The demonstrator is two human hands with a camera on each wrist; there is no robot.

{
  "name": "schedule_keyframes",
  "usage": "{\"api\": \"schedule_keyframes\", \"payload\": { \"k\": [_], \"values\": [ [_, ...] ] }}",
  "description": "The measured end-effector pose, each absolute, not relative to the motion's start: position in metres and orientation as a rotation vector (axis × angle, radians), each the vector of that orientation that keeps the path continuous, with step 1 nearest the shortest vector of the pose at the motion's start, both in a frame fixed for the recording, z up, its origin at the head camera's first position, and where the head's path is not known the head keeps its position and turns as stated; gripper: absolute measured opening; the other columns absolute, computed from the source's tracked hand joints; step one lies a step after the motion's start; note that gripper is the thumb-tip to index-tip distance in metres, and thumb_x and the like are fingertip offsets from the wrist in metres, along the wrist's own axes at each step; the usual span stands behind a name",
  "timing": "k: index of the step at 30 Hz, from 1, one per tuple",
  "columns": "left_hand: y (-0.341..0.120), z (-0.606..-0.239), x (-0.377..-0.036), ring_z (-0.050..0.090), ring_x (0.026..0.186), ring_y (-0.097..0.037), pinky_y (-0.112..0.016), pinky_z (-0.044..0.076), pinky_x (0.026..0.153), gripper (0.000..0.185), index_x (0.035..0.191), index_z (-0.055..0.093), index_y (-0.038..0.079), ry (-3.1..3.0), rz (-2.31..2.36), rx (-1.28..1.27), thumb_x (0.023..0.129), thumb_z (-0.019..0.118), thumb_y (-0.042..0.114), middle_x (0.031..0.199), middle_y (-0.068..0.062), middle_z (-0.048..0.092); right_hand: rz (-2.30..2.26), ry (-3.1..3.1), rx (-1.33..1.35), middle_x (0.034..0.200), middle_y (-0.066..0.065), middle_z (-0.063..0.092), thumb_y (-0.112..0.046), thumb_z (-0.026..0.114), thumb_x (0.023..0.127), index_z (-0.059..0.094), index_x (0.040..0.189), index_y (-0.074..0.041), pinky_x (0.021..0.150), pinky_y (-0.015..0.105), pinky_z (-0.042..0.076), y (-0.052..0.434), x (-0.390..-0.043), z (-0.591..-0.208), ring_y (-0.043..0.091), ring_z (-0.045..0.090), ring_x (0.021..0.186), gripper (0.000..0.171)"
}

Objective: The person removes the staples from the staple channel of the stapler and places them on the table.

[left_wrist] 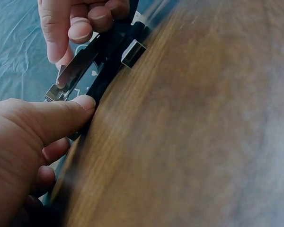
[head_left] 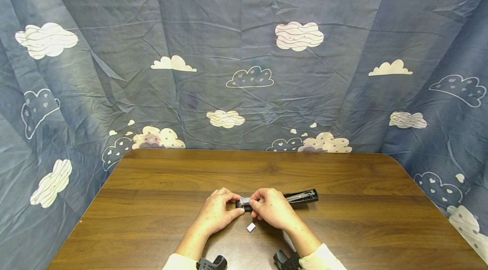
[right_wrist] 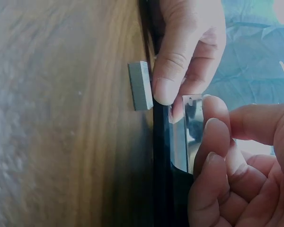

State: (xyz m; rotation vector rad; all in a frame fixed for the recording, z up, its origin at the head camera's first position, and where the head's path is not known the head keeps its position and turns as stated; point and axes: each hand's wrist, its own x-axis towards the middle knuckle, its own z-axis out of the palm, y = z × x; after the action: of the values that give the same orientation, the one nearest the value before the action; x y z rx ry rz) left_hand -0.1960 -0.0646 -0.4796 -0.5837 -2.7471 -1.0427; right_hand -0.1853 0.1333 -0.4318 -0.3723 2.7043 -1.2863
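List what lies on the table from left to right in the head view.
Left hand → small block of staples → right hand → open end of the black stapler, on the wooden table.

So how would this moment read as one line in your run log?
left hand: holds stapler end | right hand: pinches its metal part | staple strip: loose on table, by hands

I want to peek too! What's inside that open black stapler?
Inside the black stapler runs a shiny metal channel, pinched by the right hand. The left hand holds its end. Fingers cover part, so staples inside can't be seen. A loose staple strip lies nearby.
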Motion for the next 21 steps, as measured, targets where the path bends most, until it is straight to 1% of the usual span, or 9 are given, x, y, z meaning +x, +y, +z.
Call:
{"api": "schedule_keyframes", "payload": {
  "k": [6,10,17,21],
  "values": [
    [-0.0643,-0.4789,-0.196,0.059,0.097,-0.012,-0.037,0.048,0.089,0.028,0.107,0.076,0.019,-2.753,-1.042,-0.578,0.083,0.083,0.032,0.101,0.008,0.067,-1.296,2.74,-0.363,0.064,-0.003,0.07,-0.017,0.066,0.097,0.071,0.092,-0.006,0.048,0.024,0.044,0.13,-0.1833,-0.4331,0.012,0.065,0.055,0.013],
    [-0.0641,-0.4788,-0.1952,0.06,0.096,-0.013,-0.037,0.048,0.088,0.027,0.106,0.076,0.018,-2.738,-1.04,-0.592,0.083,0.084,0.031,0.1,0.007,0.066,-1.3,2.776,-0.353,0.062,-0.004,0.069,-0.019,0.066,0.098,0.073,0.09,-0.006,0.048,0.022,0.042,0.1292,-0.1827,-0.4346,0.01,0.064,0.053,0.016],
    [-0.0643,-0.479,-0.1936,0.06,0.096,-0.013,-0.037,0.048,0.088,0.028,0.106,0.076,0.018,-2.737,-1.045,-0.591,0.083,0.084,0.031,0.1,0.008,0.066,-1.289,2.804,-0.34,0.06,-0.007,0.069,-0.02,0.067,0.097,0.073,0.089,-0.009,0.048,0.022,0.042,0.1312,-0.1839,-0.4353,0.008,0.063,0.052,0.015],
    [-0.0649,-0.479,-0.1938,0.06,0.097,-0.013,-0.037,0.048,0.089,0.028,0.107,0.076,0.018,-2.744,-1.052,-0.582,0.083,0.083,0.031,0.1,0.008,0.067,-1.3,2.783,-0.311,0.061,-0.006,0.069,-0.019,0.067,0.096,0.074,0.09,-0.009,0.048,0.024,0.044,0.1353,-0.1856,-0.4304,0.008,0.064,0.053,0.014]
  ]
}}
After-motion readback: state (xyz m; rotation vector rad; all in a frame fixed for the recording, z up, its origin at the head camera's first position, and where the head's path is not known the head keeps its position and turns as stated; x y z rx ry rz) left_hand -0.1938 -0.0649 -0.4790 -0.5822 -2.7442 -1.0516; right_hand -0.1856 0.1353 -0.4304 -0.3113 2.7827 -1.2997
